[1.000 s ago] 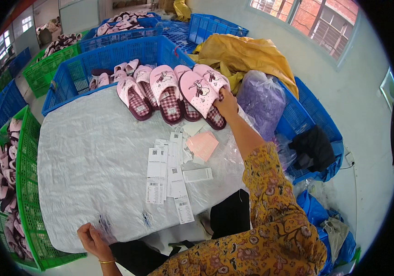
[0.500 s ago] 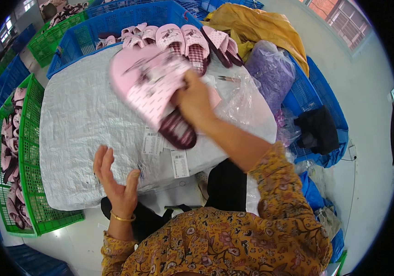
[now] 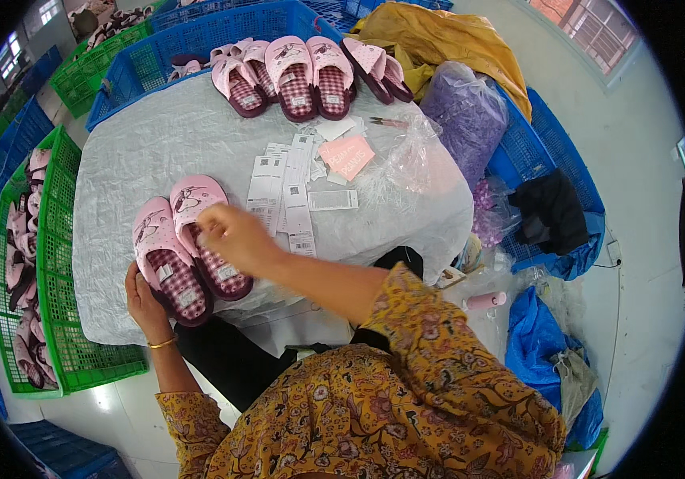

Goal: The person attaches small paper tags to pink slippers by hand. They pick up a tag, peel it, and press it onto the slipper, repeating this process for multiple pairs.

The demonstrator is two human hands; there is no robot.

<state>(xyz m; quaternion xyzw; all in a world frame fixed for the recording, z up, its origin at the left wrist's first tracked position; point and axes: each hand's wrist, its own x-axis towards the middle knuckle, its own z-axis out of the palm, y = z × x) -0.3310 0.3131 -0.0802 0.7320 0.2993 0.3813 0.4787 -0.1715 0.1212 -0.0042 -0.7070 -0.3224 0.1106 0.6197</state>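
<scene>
A pair of pink slippers with dark red checked insoles lies side by side at the table's near left, toes pointing away. My left hand point(image 3: 146, 305) is closed around the outer edge of the left slipper point(image 3: 153, 229), near its heel. Over the foot opening of the right slipper point(image 3: 198, 195) is my right hand point(image 3: 238, 238), fingers curled in and slightly blurred. Whatever those fingers pinch, if anything, is hidden. Several white paper tags point(image 3: 265, 182) lie to the right of the pair, with a pink card point(image 3: 346, 156) beyond them.
More pink slippers point(image 3: 288, 68) line the table's far edge. A clear plastic bag point(image 3: 416, 164) and small scissors point(image 3: 388, 122) lie at the right. Green crates point(image 3: 59, 279) of slippers stand left; blue crates point(image 3: 146, 68) stand behind. A bag of purple material point(image 3: 462, 112) sits far right.
My right hand has brought a slipper down to the left, and a pair now lies on the table. My left hand, spread in the air before, has come to the left slipper's side.
</scene>
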